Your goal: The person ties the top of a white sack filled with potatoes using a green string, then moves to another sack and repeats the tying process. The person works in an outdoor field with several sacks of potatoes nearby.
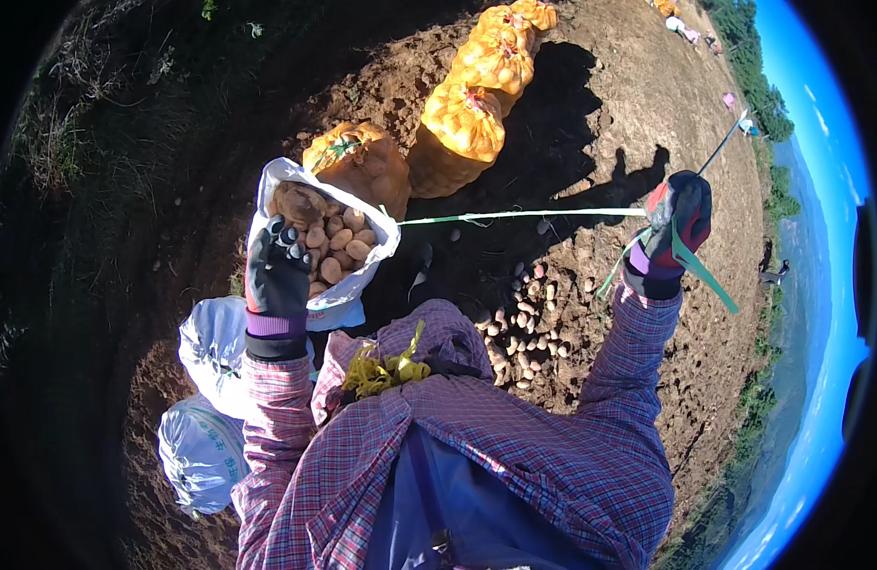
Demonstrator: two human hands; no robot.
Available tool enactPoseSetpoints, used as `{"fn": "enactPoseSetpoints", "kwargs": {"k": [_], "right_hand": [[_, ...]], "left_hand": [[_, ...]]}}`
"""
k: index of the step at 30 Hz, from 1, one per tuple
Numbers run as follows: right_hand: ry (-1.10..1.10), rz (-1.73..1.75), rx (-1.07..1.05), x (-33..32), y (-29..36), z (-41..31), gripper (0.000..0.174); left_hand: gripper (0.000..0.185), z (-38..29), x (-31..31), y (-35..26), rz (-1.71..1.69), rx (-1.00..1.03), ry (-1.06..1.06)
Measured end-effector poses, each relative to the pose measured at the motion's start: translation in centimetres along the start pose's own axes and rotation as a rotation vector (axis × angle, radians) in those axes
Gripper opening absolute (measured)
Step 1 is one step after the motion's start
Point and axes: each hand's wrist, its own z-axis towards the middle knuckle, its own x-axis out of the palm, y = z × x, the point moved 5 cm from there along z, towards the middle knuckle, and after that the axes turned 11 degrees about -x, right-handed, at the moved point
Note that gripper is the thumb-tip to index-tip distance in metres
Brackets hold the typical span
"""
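My left hand (278,267), in a black and red work glove, is at the near left rim of an upright white woven sack (346,288) filled with potatoes (331,242). Its fingers curl at the rim; whether they grip the cloth cannot be told. Out to the right, my right hand (681,210), gloved alike, is closed on a green and white plastic strap (524,213), pulled taut from the sack's far rim. A loose green end hangs by the wrist. A thin rod-like tool (723,144) sticks out beyond the same fist.
Orange mesh sacks of potatoes (463,121) stand in a row ahead, with one mesh sack (364,164) just behind the white one. Two tied white sacks (200,452) stand at the left. Loose potatoes (527,320) lie on the soil at the right. People (684,30) are far off.
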Motion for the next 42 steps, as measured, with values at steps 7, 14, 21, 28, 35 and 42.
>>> {"fn": "enactPoseSetpoints", "kwargs": {"k": [7,14,21,28,35,42], "right_hand": [[0.462,-0.705,0.013,6.3,-6.9,-2.0,0.025],[1.603,-0.512,-0.464,24.6,-19.9,-13.9,0.03],[2.067,-0.175,-0.805,32.6,-30.2,-28.2,0.007],[2.224,0.48,-0.845,33.9,-31.7,-32.5,0.013],[2.198,0.611,-0.948,35.6,-30.1,-34.2,0.012],[2.282,0.695,-0.583,34.9,-27.9,-37.7,0.022]], "left_hand": [[0.031,-4.6,-11.0,12.1,0.018,-0.473,-0.361],[0.038,-0.3,-15.9,21.3,-0.125,-0.609,-0.561],[0.024,-0.7,-21.7,25.2,0.338,-0.287,-1.29],[0.025,-1.3,-16.6,25.7,0.42,-0.021,-1.475],[0.014,1.1,-15.4,24.3,0.228,-0.026,-1.407],[0.028,-0.1,-15.0,20.3,1.14,-0.161,-1.487]]}}
